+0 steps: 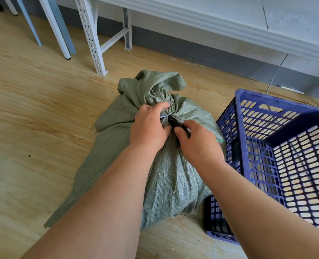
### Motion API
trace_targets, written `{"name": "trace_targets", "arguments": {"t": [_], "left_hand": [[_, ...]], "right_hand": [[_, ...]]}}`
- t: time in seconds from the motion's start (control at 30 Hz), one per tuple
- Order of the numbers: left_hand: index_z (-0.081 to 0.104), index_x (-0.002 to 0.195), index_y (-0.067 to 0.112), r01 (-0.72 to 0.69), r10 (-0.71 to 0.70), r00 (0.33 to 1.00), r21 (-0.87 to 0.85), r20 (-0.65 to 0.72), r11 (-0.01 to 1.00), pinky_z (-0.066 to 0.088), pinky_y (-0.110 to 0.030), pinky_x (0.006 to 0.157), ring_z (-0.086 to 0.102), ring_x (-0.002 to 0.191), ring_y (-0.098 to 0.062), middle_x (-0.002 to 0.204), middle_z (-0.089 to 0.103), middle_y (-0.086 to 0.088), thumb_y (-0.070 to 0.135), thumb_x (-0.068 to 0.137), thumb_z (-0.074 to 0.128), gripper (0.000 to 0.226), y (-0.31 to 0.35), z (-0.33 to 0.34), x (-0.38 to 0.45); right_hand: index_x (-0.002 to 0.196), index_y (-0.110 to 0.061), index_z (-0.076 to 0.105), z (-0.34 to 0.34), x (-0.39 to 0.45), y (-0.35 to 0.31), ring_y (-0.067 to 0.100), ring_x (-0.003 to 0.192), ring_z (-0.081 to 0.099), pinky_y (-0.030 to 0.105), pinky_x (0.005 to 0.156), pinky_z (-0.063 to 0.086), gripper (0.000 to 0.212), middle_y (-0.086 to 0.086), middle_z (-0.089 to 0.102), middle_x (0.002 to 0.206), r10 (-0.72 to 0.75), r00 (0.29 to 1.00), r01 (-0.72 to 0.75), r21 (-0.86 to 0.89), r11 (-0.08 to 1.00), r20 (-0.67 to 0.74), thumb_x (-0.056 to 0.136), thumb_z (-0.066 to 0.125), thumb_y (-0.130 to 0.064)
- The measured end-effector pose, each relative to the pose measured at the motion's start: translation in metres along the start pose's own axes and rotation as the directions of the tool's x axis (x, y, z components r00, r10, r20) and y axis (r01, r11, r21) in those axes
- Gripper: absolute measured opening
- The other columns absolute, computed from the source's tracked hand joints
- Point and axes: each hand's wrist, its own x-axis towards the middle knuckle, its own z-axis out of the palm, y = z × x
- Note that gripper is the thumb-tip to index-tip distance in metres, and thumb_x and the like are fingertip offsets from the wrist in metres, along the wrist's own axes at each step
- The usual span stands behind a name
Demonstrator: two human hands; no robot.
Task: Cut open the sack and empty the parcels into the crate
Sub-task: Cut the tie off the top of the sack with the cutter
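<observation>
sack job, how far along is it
Done: nothing yet. The sack is tied shut by a white tie. In hand: the left hand grips the gathered neck, and the right hand holds a dark cutter at the tie. Left: cutting, then emptying parcels into the blue crate, which holds none.

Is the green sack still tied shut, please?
Yes, shut: a white tie cinches the sack at its neck, between the left hand and right hand.

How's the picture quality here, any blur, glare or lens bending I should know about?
Head view: daylight is soft and even, with only faint shadows under the sack and no harsh glare on the floor. The wide lens bends the shelf edge and stretches the forearms. The left hand, right hand and crate look sharp.
</observation>
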Motion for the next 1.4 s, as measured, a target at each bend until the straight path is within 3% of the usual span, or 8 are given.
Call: {"name": "trace_targets", "arguments": {"t": [0.1,0.3,0.57,0.7,0.9,1.07,1.27,1.4], "left_hand": [[0.046,0.138,0.039,0.022,-0.022,1.000,-0.035,0.015,0.999,0.043,-0.034,0.096,0.051,0.116,-0.021,0.126,0.046,-0.001,0.018,0.085,0.067,0.060,-0.002,-0.001,0.003],[0.060,0.131,0.024,0.155,-0.139,0.987,-0.257,0.078,0.954,0.039,-0.017,0.086,0.058,0.113,-0.013,0.124,0.064,-0.002,0.007,0.080,0.067,0.054,-0.004,-0.005,0.004],[0.068,0.121,0.020,0.285,-0.282,0.956,-0.476,0.080,0.832,0.041,-0.015,0.077,0.060,0.085,-0.004,0.098,0.068,0.006,0.006,0.081,0.071,0.043,-0.008,-0.002,0.005],[0.070,0.118,0.021,0.269,-0.291,0.956,-0.461,0.023,0.846,0.043,-0.015,0.078,0.063,0.087,-0.008,0.107,0.072,0.000,0.005,0.081,0.070,0.040,-0.009,-0.001,0.006],[0.070,0.118,0.021,0.213,-0.237,0.971,-0.337,-0.030,0.917,0.044,-0.016,0.086,0.065,0.104,-0.013,0.113,0.071,0.002,0.011,0.083,0.067,0.036,-0.003,0.003,0.004],[0.069,0.118,0.022,0.198,-0.227,0.972,-0.329,-0.052,0.923,0.042,-0.015,0.085,0.065,0.104,-0.011,0.115,0.070,0.002,0.011,0.084,0.067,0.036,-0.004,0.000,0.005],[0.068,0.120,0.023,0.165,-0.186,0.981,-0.285,-0.051,0.944,0.040,-0.014,0.084,0.064,0.106,-0.011,0.118,0.069,0.004,0.008,0.085,0.065,0.038,-0.004,0.001,0.010],[0.069,0.119,0.024,0.156,-0.179,0.982,-0.276,-0.056,0.948,0.042,-0.015,0.085,0.064,0.106,-0.012,0.117,0.069,0.004,0.007,0.084,0.065,0.039,-0.006,0.002,0.011]], "right_hand": [[0.109,-0.029,0.056,-0.001,-0.001,0.000,0.030,0.078,0.064,0.037,0.066,0.054,0.026,0.002,0.067,0.084,-0.008,1.000,0.008,-0.018,1.000,-0.002,0.096,0.046,-0.049],[0.111,-0.030,0.053,0.007,-0.011,0.000,0.030,0.073,0.062,0.031,0.051,0.042,0.026,0.004,0.066,0.082,-0.048,0.997,0.040,-0.137,0.990,-0.056,0.098,0.041,-0.050],[0.114,-0.032,0.054,0.011,-0.015,-0.002,0.032,0.086,0.064,0.038,0.066,0.052,0.029,0.004,0.070,0.093,-0.032,0.996,0.033,0.008,0.999,-0.081,0.097,0.041,-0.052],[0.123,-0.033,0.054,0.010,-0.021,-0.004,0.031,0.092,0.064,0.037,0.068,0.051,0.034,0.003,0.071,0.099,-0.012,0.996,0.013,0.010,1.000,-0.084,0.098,0.041,-0.053],[0.106,-0.029,0.059,-0.004,-0.007,-0.010,0.031,0.085,0.064,0.036,0.068,0.051,0.028,0.005,0.069,0.089,0.012,0.998,-0.014,-0.033,0.999,-0.061,0.096,0.045,-0.051],[0.110,-0.031,0.056,-0.002,-0.013,-0.009,0.032,0.080,0.064,0.040,0.069,0.055,0.028,0.005,0.069,0.086,-0.022,0.998,0.019,-0.048,0.999,-0.057,0.097,0.043,-0.052],[0.109,-0.027,0.063,-0.018,-0.002,-0.005,0.030,0.078,0.065,0.039,0.068,0.054,0.028,0.003,0.069,0.082,-0.018,0.999,0.018,0.009,1.000,0.048,0.096,0.049,-0.048],[0.103,-0.026,0.065,-0.025,0.003,-0.001,0.027,0.070,0.066,0.047,0.071,0.059,0.023,0.005,0.070,0.075,-0.019,0.983,0.013,0.033,0.999,0.183,0.095,0.053,-0.044]]}}
